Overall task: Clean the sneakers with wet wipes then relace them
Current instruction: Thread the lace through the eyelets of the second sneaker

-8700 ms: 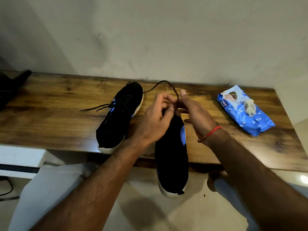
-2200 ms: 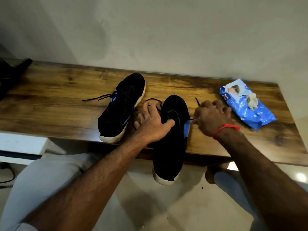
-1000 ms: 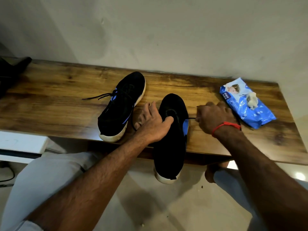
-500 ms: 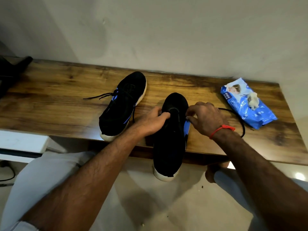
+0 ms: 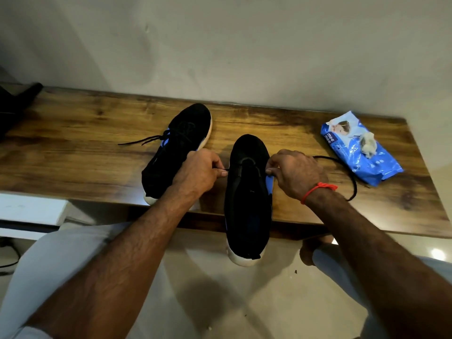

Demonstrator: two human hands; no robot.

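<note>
— So what sat at the far left of the table (image 5: 73,148)?

— Only a dark object (image 5: 14,106) at the left edge, too cut off to name. Further right, toward the back edge, lay the laced sneaker (image 5: 178,150), black with a pale sole, toe toward the wall, its lace ends trailing left across the wood.

— And the hands?

— The left hand (image 5: 198,174) was just in front of that shoe, fingers curled, pinching one end of the black lace (image 5: 342,167) between thumb and fingertip. The short stretch it held ran right into the second sneaker (image 5: 247,196).

— Where was that one?

— Near the middle of the front edge, toe on the wood, heel hanging out past the edge over the floor. The right hand (image 5: 296,174), a red thread (image 5: 318,189) round its wrist, was at the shoe's right side, fingers curled and pinching the lace there. The rest of the lace looped out from behind that hand, curving right and back toward the front edge.

— Anything beyond it?

— A blue pack of wipes (image 5: 359,152) lay near the right back corner, with a crumpled used wipe (image 5: 368,145) resting on top.
</note>
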